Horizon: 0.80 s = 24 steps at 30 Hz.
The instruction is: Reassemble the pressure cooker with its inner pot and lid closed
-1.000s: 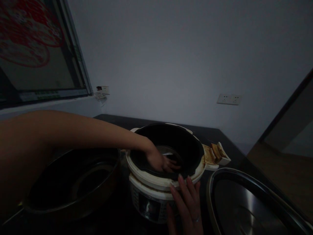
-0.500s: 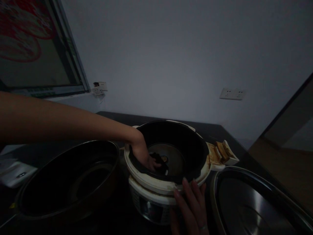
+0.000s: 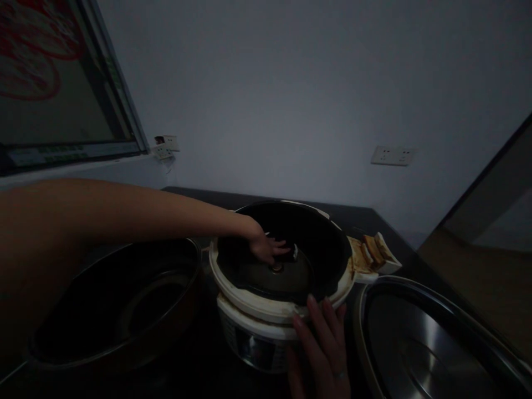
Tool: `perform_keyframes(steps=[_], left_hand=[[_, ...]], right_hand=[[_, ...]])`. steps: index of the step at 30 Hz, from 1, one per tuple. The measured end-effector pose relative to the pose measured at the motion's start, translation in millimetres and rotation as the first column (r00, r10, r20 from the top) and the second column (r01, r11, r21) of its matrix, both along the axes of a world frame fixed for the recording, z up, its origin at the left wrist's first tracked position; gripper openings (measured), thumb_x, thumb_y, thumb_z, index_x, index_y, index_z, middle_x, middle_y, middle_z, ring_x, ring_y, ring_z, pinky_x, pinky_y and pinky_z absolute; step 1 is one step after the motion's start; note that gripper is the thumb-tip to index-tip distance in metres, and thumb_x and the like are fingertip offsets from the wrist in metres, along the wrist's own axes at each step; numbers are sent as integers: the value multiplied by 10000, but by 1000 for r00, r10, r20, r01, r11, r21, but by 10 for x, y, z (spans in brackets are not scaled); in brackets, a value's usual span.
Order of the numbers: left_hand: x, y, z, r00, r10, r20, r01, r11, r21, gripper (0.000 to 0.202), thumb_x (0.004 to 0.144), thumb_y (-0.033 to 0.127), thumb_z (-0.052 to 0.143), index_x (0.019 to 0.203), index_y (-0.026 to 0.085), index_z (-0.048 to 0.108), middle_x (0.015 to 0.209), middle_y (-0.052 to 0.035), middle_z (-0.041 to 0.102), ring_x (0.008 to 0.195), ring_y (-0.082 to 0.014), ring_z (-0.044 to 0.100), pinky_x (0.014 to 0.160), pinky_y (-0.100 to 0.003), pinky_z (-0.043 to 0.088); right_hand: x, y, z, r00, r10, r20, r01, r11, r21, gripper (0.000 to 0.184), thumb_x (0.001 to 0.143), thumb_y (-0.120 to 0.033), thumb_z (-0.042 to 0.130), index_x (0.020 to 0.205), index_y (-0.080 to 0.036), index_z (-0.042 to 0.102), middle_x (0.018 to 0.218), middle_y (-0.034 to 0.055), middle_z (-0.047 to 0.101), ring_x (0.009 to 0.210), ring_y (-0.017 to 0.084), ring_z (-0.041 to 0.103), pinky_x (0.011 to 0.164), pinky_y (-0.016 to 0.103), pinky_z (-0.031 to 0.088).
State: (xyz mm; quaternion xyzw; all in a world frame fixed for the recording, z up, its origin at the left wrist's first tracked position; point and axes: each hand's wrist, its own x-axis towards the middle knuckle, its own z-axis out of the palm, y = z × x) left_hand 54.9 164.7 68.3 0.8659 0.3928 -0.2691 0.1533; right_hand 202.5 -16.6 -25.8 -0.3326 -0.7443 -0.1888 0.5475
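Note:
A white electric cooker body (image 3: pixel 257 332) stands open on a dark counter, its black inside (image 3: pixel 324 249) showing a round metal plate at the bottom. My left hand (image 3: pixel 268 247) reaches inside it, fingers closed on a dark cloth (image 3: pixel 285 252) pressed against the far inner wall. My right hand (image 3: pixel 322 346) lies flat against the cooker's front rim and side, fingers stretched out, a ring on one finger. The scene is dim.
A dark inner pot (image 3: pixel 120 310) sits left of the cooker. A steel lid (image 3: pixel 419 343) lies at the right. A stained hinge piece (image 3: pixel 374 255) juts from the cooker's right side. Wall sockets (image 3: pixel 393 155) and a window (image 3: pixel 54 100) are behind.
My left hand has moved with the cloth from the near left inner wall toward the far side of the cooker's inside. My right hand stays on the front rim.

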Motion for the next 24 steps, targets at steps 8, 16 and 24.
perform_keyframes(steps=[8,16,24], left_hand=[[60,-118,226,999,-31,-24,35,983,180,575,756,179,589,1331,198,575,1316,-172,618,1115,-332,631,926,-413,474],[105,-14,224,991,-77,-108,94,983,159,288,677,152,656,954,194,723,1003,-108,739,898,-267,663,811,-339,501],[29,251,42,969,-99,-227,71,989,-126,129,523,98,712,492,187,624,504,-11,638,621,-227,625,696,-355,537]], right_hand=[[3,-20,8,1000,8,-11,-8,1000,-16,683,844,3,520,1477,-197,357,1581,-2,270,1445,200,292,1215,430,190],[10,-41,17,999,36,-27,-37,998,-44,622,842,16,508,1426,-180,425,1583,7,283,1449,196,285,1219,424,168],[0,-38,35,998,24,-57,-26,999,-38,418,841,12,515,1217,-158,586,1483,55,472,1431,178,325,1214,411,188]])
